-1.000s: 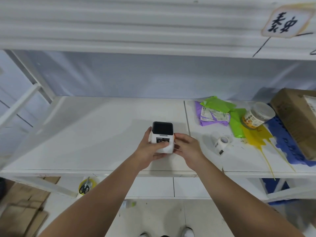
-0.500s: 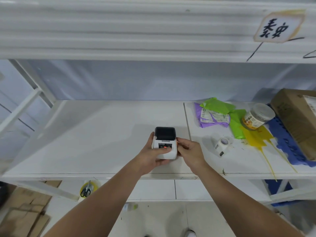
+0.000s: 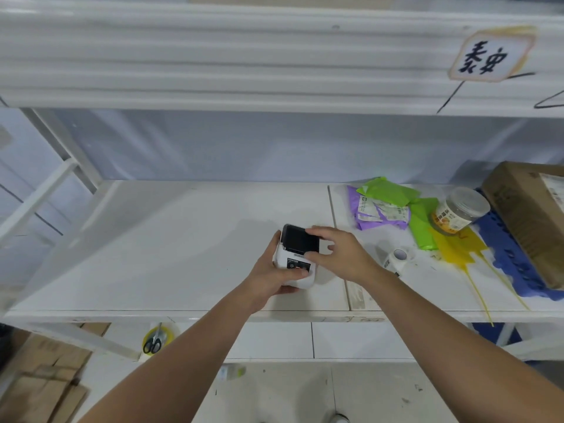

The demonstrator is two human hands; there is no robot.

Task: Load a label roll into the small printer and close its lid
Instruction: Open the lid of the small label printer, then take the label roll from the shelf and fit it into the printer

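The small white printer (image 3: 297, 253) with a dark lid sits near the front of the white shelf (image 3: 171, 239). My left hand (image 3: 271, 276) wraps its left side and bottom, thumb on the front panel. My right hand (image 3: 338, 254) rests on the printer's right side, with fingers over the far and near edges of the dark lid. The lid looks down. A white label roll (image 3: 396, 260) lies on its side on the shelf, just right of my right wrist, untouched.
Purple and green bags (image 3: 384, 206), a lidded jar (image 3: 460, 213), a yellow sheet and a cardboard box (image 3: 531, 215) on blue plastic crowd the shelf's right end. An upper shelf hangs overhead. Scissors (image 3: 154, 343) in a tape roll lie on the floor below.
My right hand has shifted from the printer's front right corner up onto its lid, fingers spread over it. The left hand keeps its hold; the printer sits slightly turned.
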